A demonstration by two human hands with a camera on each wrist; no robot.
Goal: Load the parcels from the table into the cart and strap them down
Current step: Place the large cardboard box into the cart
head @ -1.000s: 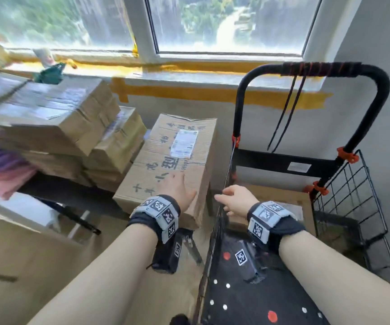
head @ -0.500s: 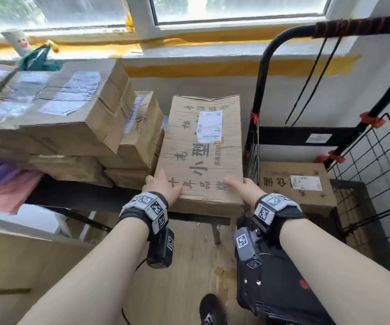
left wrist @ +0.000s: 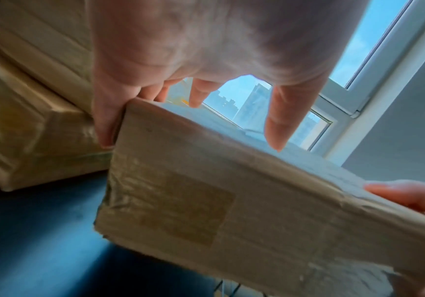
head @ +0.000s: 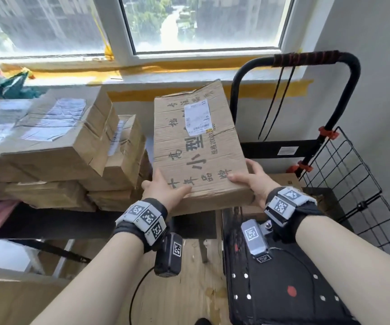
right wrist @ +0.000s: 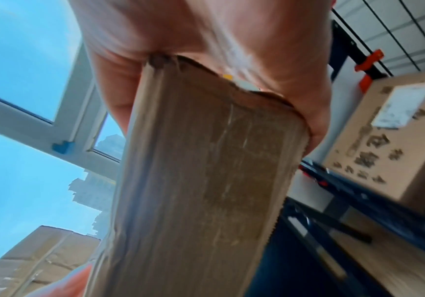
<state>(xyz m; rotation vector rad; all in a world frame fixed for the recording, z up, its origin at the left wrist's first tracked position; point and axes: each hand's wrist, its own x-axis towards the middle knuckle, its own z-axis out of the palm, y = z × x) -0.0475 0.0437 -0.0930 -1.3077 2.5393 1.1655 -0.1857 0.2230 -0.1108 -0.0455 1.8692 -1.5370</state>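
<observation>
From the head camera, a flat cardboard parcel (head: 198,146) with handwritten black characters and a white shipping label (head: 197,118) is held in the air between the table and the cart, its far end tipped upward toward the window. The left hand (head: 163,188) grips the near left corner, thumb on top and fingers underneath; the right hand (head: 256,181) grips the near right corner the same way. To the left, more taped parcels (head: 55,137) sit stacked on the dark table (head: 48,221). To the right stands the black wire cart (head: 344,174), with a cord wound on its handle (head: 306,58) and another box already inside, mostly hidden behind the right hand. From the left wrist camera, the left hand (left wrist: 206,50) curls over the corner of the parcel (left wrist: 231,191), whose near side face is sealed with brown tape; the other hand's fingertips show at the far edge. From the right wrist camera, which is blurred, the right hand (right wrist: 206,50) wraps the parcel's (right wrist: 201,180) frayed end, and a labelled box (right wrist: 389,136) seems to rest in the cart beyond. The parcel looks creased and a little soft, probably light to moderate in weight, its taped faces likely slick. It should handle best held at opposite corners with fingers underneath, kept level to avoid sagging.
</observation>
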